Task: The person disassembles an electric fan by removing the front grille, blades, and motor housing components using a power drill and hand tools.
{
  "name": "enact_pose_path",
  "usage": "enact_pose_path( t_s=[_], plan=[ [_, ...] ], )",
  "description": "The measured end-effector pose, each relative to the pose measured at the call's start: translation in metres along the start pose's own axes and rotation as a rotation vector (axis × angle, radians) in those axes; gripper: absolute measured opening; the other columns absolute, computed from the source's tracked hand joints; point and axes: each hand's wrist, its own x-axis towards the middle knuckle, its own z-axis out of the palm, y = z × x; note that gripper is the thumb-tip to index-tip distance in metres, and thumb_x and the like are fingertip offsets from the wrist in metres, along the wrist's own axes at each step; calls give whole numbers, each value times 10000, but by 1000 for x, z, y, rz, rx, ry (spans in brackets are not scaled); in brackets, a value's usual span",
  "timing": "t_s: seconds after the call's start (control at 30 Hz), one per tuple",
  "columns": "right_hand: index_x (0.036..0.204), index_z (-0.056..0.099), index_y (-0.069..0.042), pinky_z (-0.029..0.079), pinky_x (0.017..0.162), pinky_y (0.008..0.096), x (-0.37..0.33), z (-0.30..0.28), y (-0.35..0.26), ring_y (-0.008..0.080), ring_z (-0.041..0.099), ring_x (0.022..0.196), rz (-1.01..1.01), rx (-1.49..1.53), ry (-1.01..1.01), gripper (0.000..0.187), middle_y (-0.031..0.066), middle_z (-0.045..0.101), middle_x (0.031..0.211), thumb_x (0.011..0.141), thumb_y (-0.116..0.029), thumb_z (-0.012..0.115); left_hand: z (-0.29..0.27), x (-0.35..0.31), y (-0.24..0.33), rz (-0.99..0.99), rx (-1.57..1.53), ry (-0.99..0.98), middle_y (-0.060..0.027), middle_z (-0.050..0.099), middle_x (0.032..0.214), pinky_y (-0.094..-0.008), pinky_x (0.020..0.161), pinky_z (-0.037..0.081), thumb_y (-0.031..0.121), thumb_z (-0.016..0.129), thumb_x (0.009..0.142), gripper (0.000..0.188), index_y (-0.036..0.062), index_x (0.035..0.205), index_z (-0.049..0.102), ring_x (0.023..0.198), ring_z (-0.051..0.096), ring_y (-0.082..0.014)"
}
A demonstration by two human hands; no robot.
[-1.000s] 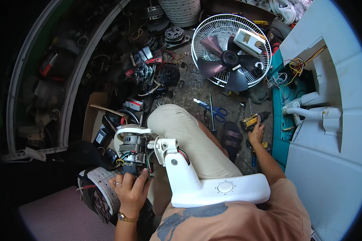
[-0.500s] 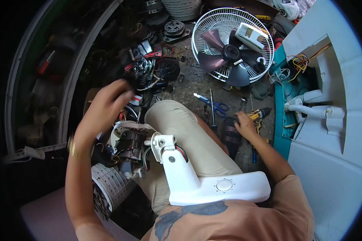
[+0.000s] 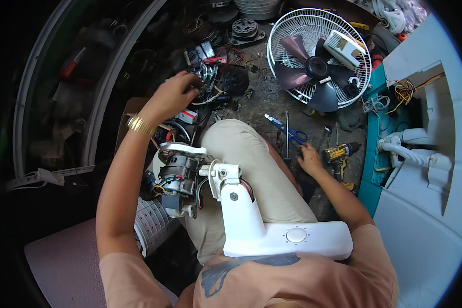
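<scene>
A white fan stand point(image 3: 280, 238) with a round knob rests across my lap. Its neck joins an exposed fan motor point(image 3: 181, 168) with coloured wires beside my left knee. My left hand point(image 3: 173, 96) reaches over a pile of small metal parts point(image 3: 206, 73), fingers bent and thumb apart; the fingertips are partly hidden. Nothing shows in its grasp. My right hand point(image 3: 310, 160) is low over the floor, fingers apart and holding nothing visible. It is just below the blue-handled scissors point(image 3: 296, 136) and right of a long screwdriver point(image 3: 287, 134).
A white fan cage with dark blades point(image 3: 315, 66) lies at the back right. A yellow and black cordless drill point(image 3: 340, 154) is right of my right hand. A perforated white basket point(image 3: 156, 226) stands at my left. The white and teal machine housing point(image 3: 373, 179) borders the right side.
My left hand has moved forward and right to the metal parts. My right hand has shifted left, closer to the scissors and screwdriver. The whole view has moved slightly left.
</scene>
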Motion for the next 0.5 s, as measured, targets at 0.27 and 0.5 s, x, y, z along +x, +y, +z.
enact_pose_path(
  t_s=[0.27,0.5],
  plan=[
    [1464,411,-94,404,1057,491,-63,-38,31,421,454,1286,403,-276,324,792,203,419,1438,769,-199,776,-24,-195,138,-78,404,305,-71,578,1016,-437,867,340,307,792,676,311,134,923,717,978,511,-280],
    [1590,112,-120,398,1107,504,-99,-8,53,462,412,1364,610,-274,163,1144,241,280,1564,718,-171,849,41,-240,148,-212,326,495,4,638,1189,-438,911,312,288,819,704,351,213,1038,739,1069,528,-237]
  ],
)
